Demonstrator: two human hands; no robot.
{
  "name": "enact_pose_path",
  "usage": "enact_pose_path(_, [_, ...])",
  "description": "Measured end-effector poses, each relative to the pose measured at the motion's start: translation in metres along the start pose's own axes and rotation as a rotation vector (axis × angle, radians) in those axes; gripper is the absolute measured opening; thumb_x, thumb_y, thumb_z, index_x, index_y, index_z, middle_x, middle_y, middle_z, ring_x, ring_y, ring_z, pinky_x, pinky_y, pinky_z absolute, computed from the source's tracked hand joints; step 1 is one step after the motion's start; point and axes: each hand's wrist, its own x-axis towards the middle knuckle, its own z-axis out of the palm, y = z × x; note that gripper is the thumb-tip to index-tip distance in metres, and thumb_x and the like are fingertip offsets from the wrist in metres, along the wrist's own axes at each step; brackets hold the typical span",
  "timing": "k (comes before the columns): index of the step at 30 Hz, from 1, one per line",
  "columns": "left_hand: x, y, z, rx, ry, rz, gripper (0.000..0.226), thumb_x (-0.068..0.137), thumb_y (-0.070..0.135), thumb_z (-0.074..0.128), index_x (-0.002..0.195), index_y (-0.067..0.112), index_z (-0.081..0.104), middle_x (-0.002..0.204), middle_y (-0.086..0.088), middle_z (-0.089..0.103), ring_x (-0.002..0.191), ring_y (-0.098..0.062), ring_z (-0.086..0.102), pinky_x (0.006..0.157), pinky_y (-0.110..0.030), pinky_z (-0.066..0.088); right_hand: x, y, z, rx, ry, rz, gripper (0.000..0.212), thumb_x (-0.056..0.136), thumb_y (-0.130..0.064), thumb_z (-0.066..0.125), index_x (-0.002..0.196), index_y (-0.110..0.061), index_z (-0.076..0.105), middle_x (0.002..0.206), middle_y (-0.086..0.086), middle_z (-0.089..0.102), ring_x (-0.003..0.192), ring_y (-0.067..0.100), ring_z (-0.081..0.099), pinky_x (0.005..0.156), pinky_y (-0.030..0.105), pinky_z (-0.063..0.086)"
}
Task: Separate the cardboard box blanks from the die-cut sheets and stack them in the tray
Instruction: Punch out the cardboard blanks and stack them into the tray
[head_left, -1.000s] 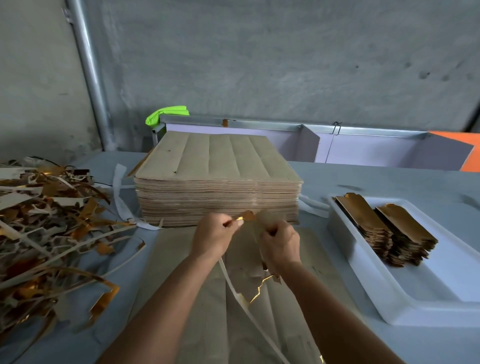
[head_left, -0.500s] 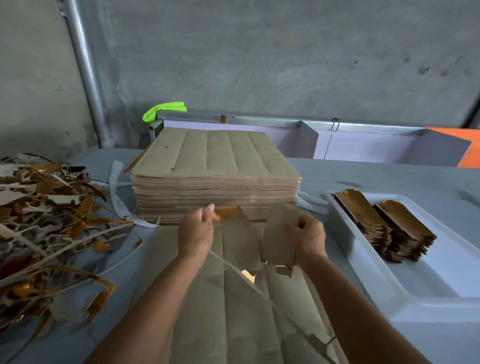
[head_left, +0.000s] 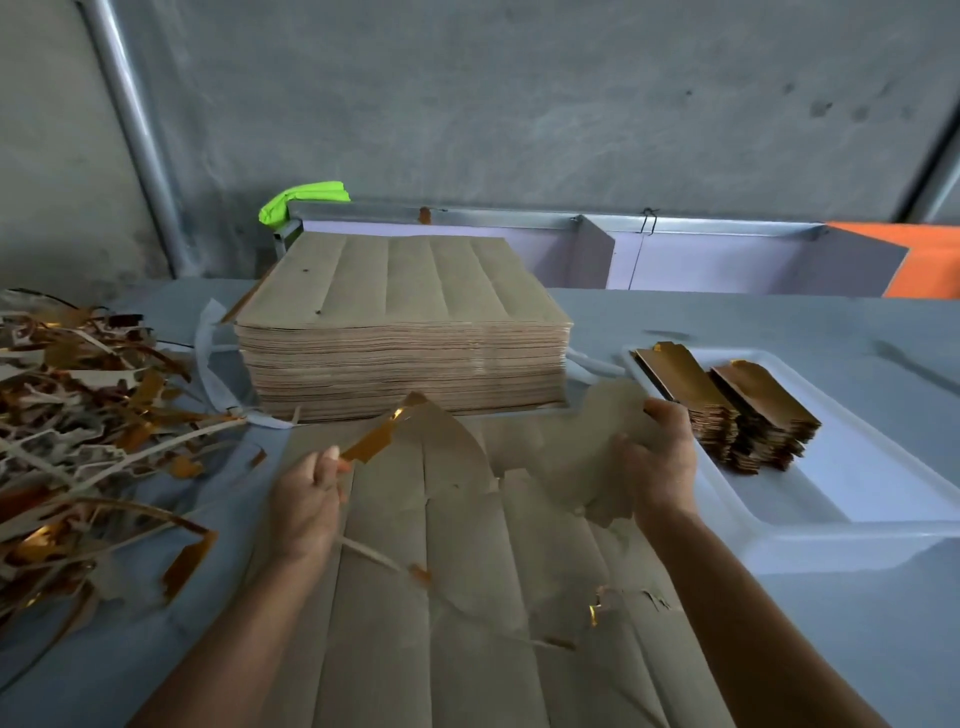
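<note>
A brown die-cut sheet (head_left: 467, 597) lies flat on the table in front of me. My left hand (head_left: 306, 493) pinches the sheet's far edge by a gold-faced tab (head_left: 371, 441), lifting it. My right hand (head_left: 657, 460) grips a torn-off box blank (head_left: 597, 452), blurred, held beside the white tray (head_left: 857, 488). Two stacks of gold-faced blanks (head_left: 727, 410) lie in the tray's far end. A thick pile of uncut sheets (head_left: 400, 332) stands behind the hands.
A heap of gold and white waste strips (head_left: 83, 431) covers the table's left side. Behind the pile run a lilac partition with a metal rail (head_left: 571, 234), a green cloth (head_left: 306, 200) and an orange panel (head_left: 919, 260). A steel pipe (head_left: 135, 135) climbs the grey wall.
My hands have drawn apart. The right hand has carried the blank rightward, up to the tray. The left hand has pulled the sheet edge left and lower.
</note>
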Motion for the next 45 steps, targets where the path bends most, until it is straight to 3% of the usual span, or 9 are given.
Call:
enact_pose_path(3, [0.002,-0.001,-0.009,0.105,-0.018,0.077,0.035,0.099,0.023,0.045,0.065,0.019,0.054,0.058,-0.006,0.050,0.057,-0.023,0.046,0.055,-0.030,0.032,0.002,-0.005,-0.008,0.079,0.029,-0.006,0.048,0.083,0.001,0.052,0.125,-0.022,0.046,0.108,-0.003,0.051,0.101,0.024,0.053,0.089,0.051,0.050])
enact_pose_path(7, [0.002,0.002,-0.020,0.235,0.009,0.166,0.040,0.098,0.019,0.046,0.059,0.016,0.038,0.058,-0.012,0.047,0.058,-0.028,0.047,0.054,-0.033,0.031,0.004,-0.015,-0.020,-0.123,0.055,-0.268,0.071,0.076,0.014,0.039,0.135,-0.025,0.045,0.106,-0.001,0.050,0.093,0.020,0.046,0.078,0.030,0.039])
enact_pose_path(12, [0.004,-0.002,-0.032,0.324,0.081,0.144,0.040,0.098,0.015,0.045,0.058,0.013,0.038,0.054,-0.004,0.036,0.053,-0.022,0.036,0.050,-0.032,0.022,0.017,-0.034,-0.037,-0.321,0.234,-0.389,0.044,0.078,0.013,0.042,0.114,0.001,0.064,0.103,0.023,0.063,0.094,0.034,0.056,0.078,0.030,0.040])
enact_pose_path(18, [0.003,-0.010,-0.032,0.348,0.097,0.110,0.040,0.097,0.012,0.046,0.058,0.011,0.039,0.055,-0.009,0.039,0.058,-0.025,0.041,0.052,-0.033,0.023,-0.005,-0.030,-0.024,-0.705,-0.350,-0.301,0.026,0.088,-0.002,0.054,0.109,-0.004,0.070,0.108,0.018,0.069,0.099,0.031,0.063,0.085,0.034,0.047])
enact_pose_path(26, [-0.009,0.009,-0.029,0.605,0.026,0.112,0.018,0.096,0.017,0.051,0.090,0.001,0.058,0.082,-0.018,0.054,0.080,-0.033,0.051,0.066,-0.039,0.036,-0.039,-0.037,-0.006,-0.373,-0.656,-0.061,0.026,0.086,-0.025,0.065,0.081,0.000,0.068,0.084,0.013,0.070,0.079,0.027,0.068,0.072,0.042,0.059])
enact_pose_path(31, [-0.032,0.069,-0.004,0.652,-0.022,0.782,0.052,0.078,0.021,0.073,0.123,0.003,0.058,0.128,-0.020,0.053,0.109,-0.040,0.052,0.091,-0.048,0.045,-0.051,-0.048,-0.003,-0.497,-0.653,-0.345,0.016,0.090,-0.009,0.056,0.081,0.000,0.066,0.079,0.012,0.068,0.074,0.024,0.067,0.068,0.039,0.057])
enact_pose_path(34, [-0.036,0.097,0.020,0.356,-0.446,0.775,0.052,0.084,0.023,0.070,0.130,0.007,0.053,0.137,-0.007,0.049,0.121,-0.025,0.051,0.098,-0.034,0.044,-0.057,-0.055,-0.004,-0.508,-0.664,-0.441,0.014,0.091,-0.007,0.056,0.085,-0.005,0.067,0.076,0.003,0.066,0.067,0.012,0.065,0.060,0.023,0.055])
enact_pose_path(39, [-0.029,0.105,0.035,0.206,-0.789,0.379,0.042,0.087,0.028,0.066,0.127,0.020,0.056,0.100,0.006,0.058,0.087,-0.010,0.060,0.076,-0.022,0.048,-0.059,-0.062,-0.009,-0.560,-0.661,-0.580,0.016,0.090,0.001,0.055,0.088,-0.001,0.071,0.087,0.012,0.070,0.076,0.021,0.068,0.070,0.028,0.055])
enact_pose_path(45, [-0.024,0.094,0.020,0.176,-0.607,0.384,0.015,0.090,0.002,0.057,0.078,-0.004,0.064,0.065,-0.012,0.055,0.059,-0.020,0.049,0.061,-0.031,0.045,-0.060,-0.059,-0.012,-0.594,-0.596,-0.522,0.018,0.090,0.001,0.053,0.084,-0.002,0.070,0.083,0.008,0.069,0.074,0.018,0.066,0.064,0.018,0.052])
